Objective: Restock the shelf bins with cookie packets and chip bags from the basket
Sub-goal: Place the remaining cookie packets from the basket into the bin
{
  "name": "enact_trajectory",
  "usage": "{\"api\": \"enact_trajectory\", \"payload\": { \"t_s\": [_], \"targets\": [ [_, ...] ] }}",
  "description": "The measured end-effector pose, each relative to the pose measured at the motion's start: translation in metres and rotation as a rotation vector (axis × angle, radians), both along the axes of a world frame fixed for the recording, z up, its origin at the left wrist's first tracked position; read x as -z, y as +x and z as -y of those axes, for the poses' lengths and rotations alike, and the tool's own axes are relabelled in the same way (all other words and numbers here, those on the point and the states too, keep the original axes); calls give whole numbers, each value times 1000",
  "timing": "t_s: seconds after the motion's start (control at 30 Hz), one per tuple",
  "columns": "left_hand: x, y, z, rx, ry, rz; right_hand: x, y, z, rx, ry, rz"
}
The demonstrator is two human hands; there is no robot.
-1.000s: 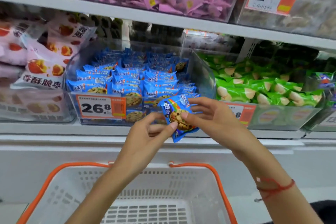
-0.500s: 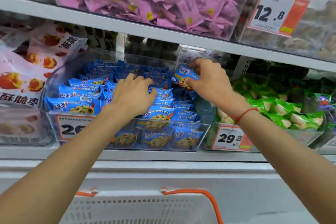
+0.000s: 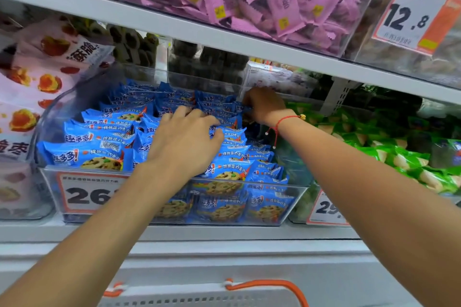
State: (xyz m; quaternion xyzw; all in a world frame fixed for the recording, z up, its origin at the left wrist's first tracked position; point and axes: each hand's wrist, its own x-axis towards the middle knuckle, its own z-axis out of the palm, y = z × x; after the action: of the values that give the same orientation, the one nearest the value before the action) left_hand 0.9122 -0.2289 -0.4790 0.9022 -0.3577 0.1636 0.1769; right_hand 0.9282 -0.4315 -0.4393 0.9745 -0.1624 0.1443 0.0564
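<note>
I see both hands inside the clear bin [image 3: 52, 177] of blue cookie packets [image 3: 99, 137] on the middle shelf. The upper shelf edge [image 3: 174, 25] runs just above the bin's back wall, so headroom there is thin; the front lip sits low and the top is open toward me. My left hand [image 3: 182, 142] lies palm down on the heap near the middle, fingers loosely bent and pressing on the packets, pinching nothing that I can make out. My right hand [image 3: 264, 104] is at the back right corner, close under the shelf, fingers curled at the end of a blue packet [image 3: 243, 108]; whether it truly grips it I cannot tell. The packets lie mostly flat in rows, long axes running left to right, printed faces up and tilted toward me. Green packets [image 3: 399, 157] fill the bin just beside on the right. The basket [image 3: 287, 286], orange-handled, shows at the bottom edge, well below the shelf.
</note>
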Motion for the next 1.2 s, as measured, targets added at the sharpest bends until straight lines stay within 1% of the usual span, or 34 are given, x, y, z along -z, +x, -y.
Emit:
{"api": "enact_trajectory", "payload": {
  "t_s": [0.1,0.13,0.17,0.27,0.33,0.43,0.7,0.9,0.97,1.07,1.13,1.2],
  "targets": [
    [0,0,1,-2,-2,-3,-3,-6,0,-8,-68,69],
    [0,-1,1,-2,-4,-6,-4,-8,0,11,-65,61],
    [-1,-1,0,-3,-3,-10,-4,-9,-2,32,-38,21],
    [-1,-2,1,-2,-2,-10,-3,-11,-8,50,59,-227],
    [-1,-2,1,-4,-2,-10,-4,-13,-13,48,65,-342],
    [-1,-3,1,-6,6,-12,-3,-14,-13,49,57,-394],
    [0,-1,2,-7,10,-14,-1,-5,-10,29,127,-448],
    [-2,-4,1,-12,12,-20,-17,-19,-18,42,51,-634],
    [-4,-5,1,-15,36,-31,-22,-36,-26,33,18,-604],
    [-10,-4,-1,-9,126,-72,-27,-68,-37,17,27,-465],
    [-17,-5,-2,-6,221,-99,-26,-91,-44,-34,70,-328],
    [-24,-7,-3,-10,251,-126,-20,-116,-55,-111,125,-120]
  ]
}}
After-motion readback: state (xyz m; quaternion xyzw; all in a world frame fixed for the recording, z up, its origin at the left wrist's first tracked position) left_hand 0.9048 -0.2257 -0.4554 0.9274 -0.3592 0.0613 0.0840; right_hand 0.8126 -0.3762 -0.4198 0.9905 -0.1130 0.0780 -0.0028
